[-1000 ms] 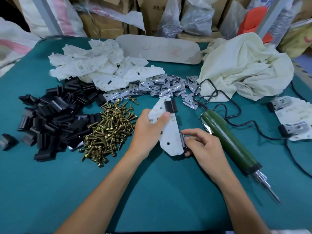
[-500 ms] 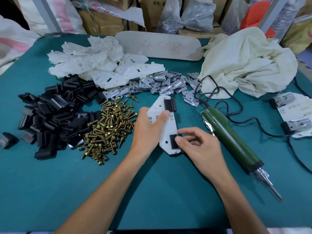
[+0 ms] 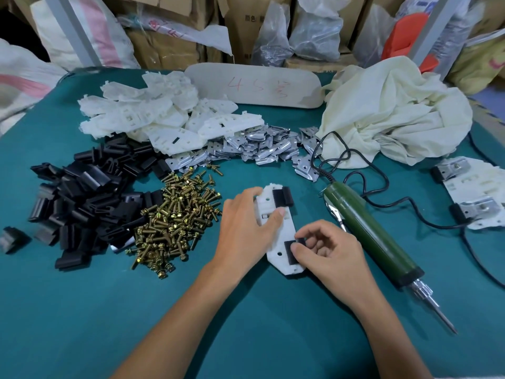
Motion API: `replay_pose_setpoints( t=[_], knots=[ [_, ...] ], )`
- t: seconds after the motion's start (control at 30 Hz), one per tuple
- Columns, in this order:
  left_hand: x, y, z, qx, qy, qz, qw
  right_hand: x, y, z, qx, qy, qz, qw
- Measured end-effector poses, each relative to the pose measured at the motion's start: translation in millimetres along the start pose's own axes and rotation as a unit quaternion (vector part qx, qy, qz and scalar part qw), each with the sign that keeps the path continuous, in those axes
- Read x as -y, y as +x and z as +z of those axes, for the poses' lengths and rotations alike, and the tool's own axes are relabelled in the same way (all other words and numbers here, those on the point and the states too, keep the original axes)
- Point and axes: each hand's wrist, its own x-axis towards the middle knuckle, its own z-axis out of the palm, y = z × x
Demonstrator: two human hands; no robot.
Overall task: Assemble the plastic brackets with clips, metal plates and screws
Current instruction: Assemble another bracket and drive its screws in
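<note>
A white plastic bracket (image 3: pixel 284 231) lies on the teal table at centre. One black clip (image 3: pixel 282 196) sits on its far end. My left hand (image 3: pixel 246 225) grips the bracket's left edge, thumb across its middle. My right hand (image 3: pixel 325 250) pinches a second black clip (image 3: pixel 290 253) on the bracket's near end. Loose parts lie to the left and behind: black clips (image 3: pixel 82 198), brass screws (image 3: pixel 177 220), metal plates (image 3: pixel 251 144) and white brackets (image 3: pixel 153 116).
A green electric screwdriver (image 3: pixel 371 236) lies right of the bracket, its black cord (image 3: pixel 382 198) looping back. Finished brackets (image 3: pixel 475 192) rest at the right edge. A cream cloth (image 3: pixel 393 113) and a white board (image 3: pixel 254 86) stand behind; boxes and bags crowd the back.
My right hand moved the second black clip from the bracket's right edge onto its near end. My left hand stayed on the bracket.
</note>
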Motion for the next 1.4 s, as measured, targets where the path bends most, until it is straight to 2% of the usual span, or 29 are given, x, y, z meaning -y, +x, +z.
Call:
replay_pose_setpoints(
  t=[0.1,0.17,0.27,0.4,0.7,0.87,0.93,1.0,1.07,1.13,1.2,1.23,1.3,1.4],
  knots=[
    [3,-3,1,0.016,0.077,0.041,0.996,3,3,0,0.006,-0.023,-0.022,0.999],
    [3,-4,1,0.018,0.084,0.05,0.995,5,11,-2,-0.009,-0.026,-0.034,0.999],
    [-2,10,-7,-0.026,0.055,0.065,0.996,8,37,0,-0.036,-0.027,-0.052,0.998],
    [-8,50,-16,-0.076,0.102,0.112,0.986,7,66,17,-0.091,0.014,-0.032,0.995],
    [-10,117,-1,-0.061,0.279,0.234,0.929,-5,71,20,-0.094,0.082,-0.002,0.992],
    [-10,123,-7,-0.073,0.338,0.257,0.903,-4,71,19,-0.089,0.08,-0.001,0.993],
    [-16,123,-16,-0.075,0.342,0.253,0.902,-4,70,18,-0.088,0.077,-0.002,0.993],
    [-23,120,-28,-0.079,0.314,0.241,0.915,-4,69,18,-0.091,0.077,-0.004,0.993],
    [-30,119,-46,-0.012,0.252,0.194,0.948,-2,69,18,-0.092,0.072,-0.004,0.993],
    [-36,121,-70,0.136,0.166,0.109,0.971,-1,70,18,-0.093,0.063,-0.002,0.994],
    [-38,120,-88,0.253,0.133,0.059,0.956,0,70,18,-0.093,0.053,0.001,0.994],
    [-37,119,-92,0.282,0.138,0.051,0.948,-1,70,18,-0.092,0.048,-0.001,0.995],
    [-33,117,-92,0.283,0.166,0.055,0.943,-2,69,18,-0.091,0.041,-0.002,0.995],
    [-24,109,-81,0.199,0.26,0.073,0.942,-3,69,18,-0.094,0.03,-0.003,0.995]
  ],
)
